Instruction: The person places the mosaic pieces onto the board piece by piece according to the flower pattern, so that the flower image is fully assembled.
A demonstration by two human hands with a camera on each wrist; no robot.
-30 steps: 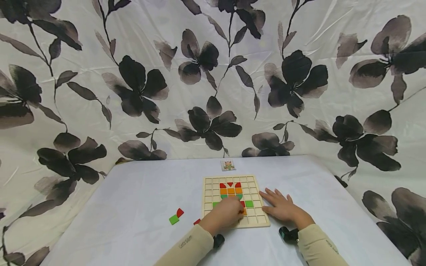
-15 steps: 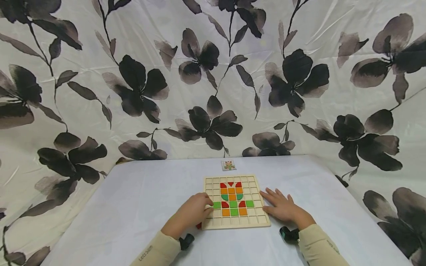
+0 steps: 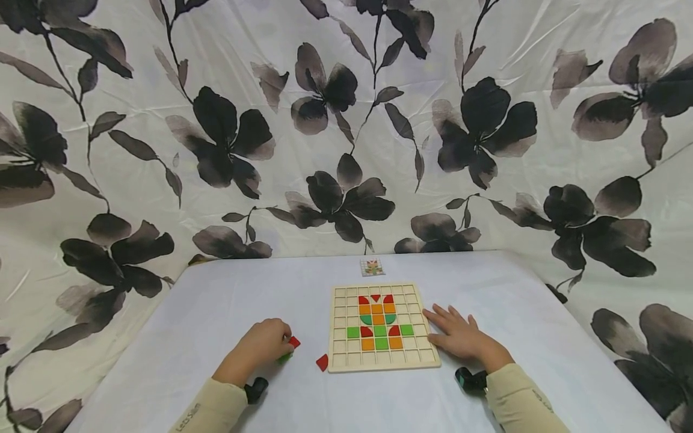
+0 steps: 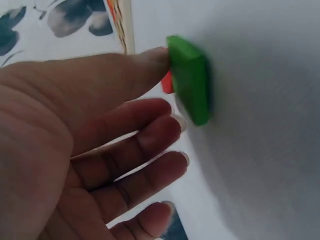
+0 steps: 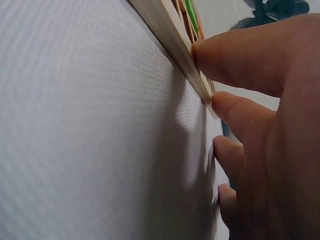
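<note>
A wooden grid board (image 3: 346, 359) lies on the table, with red, orange and green tiles set in its middle cells. To its left, my left hand (image 3: 260, 347) is over a green square tile (image 4: 190, 80) and a red tile (image 3: 294, 341). In the left wrist view its thumb tip meets the green tile's edge, while the other fingers are loosely bent and apart from it. The hand partly hides both tiles in the head view. My right hand (image 3: 460, 334) lies with spread fingers at the board's right edge, thumb and index fingertip touching the rim.
Another red tile (image 3: 322, 362) lies against the board's lower left corner. Behind the board is a small pattern card (image 3: 372, 267). A white cloth (image 3: 227, 288) covers the table, and a floral curtain (image 3: 346, 120) hangs behind it.
From over the board, my left hand has moved left to the loose green and red tiles. An orange tile and a green tile show where it was. My right hand stays put.
</note>
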